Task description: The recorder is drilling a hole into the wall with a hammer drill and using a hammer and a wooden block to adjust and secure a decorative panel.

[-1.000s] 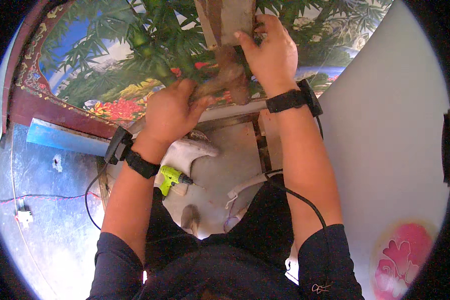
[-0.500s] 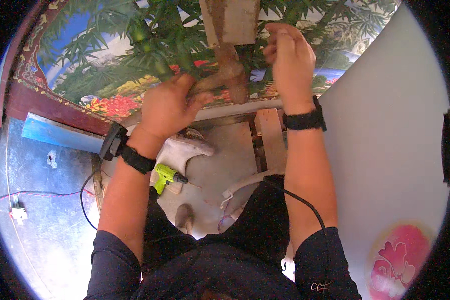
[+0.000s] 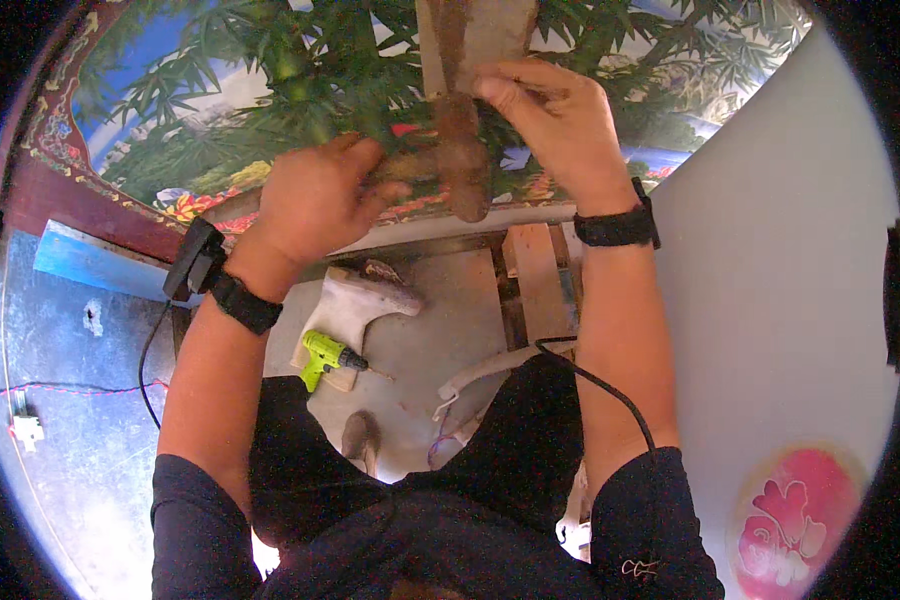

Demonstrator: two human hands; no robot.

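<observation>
Both hands are closed on a brown wooden hammer-like piece [image 3: 457, 165]: the left hand [image 3: 315, 200] wraps its cross handle from the side, and the right hand [image 3: 560, 125] pinches the top of the upright part between thumb and fingers. It is held in the air above the near edge of a painted panel [image 3: 220, 110] showing green foliage and blue sky. The wood looks rough, dry and stiff, solid enough to have some weight, so it should not slip; the thick stem gives the surest hold. On the floor below lie a green drill [image 3: 328, 355] and a pale wood block [image 3: 355, 305].
</observation>
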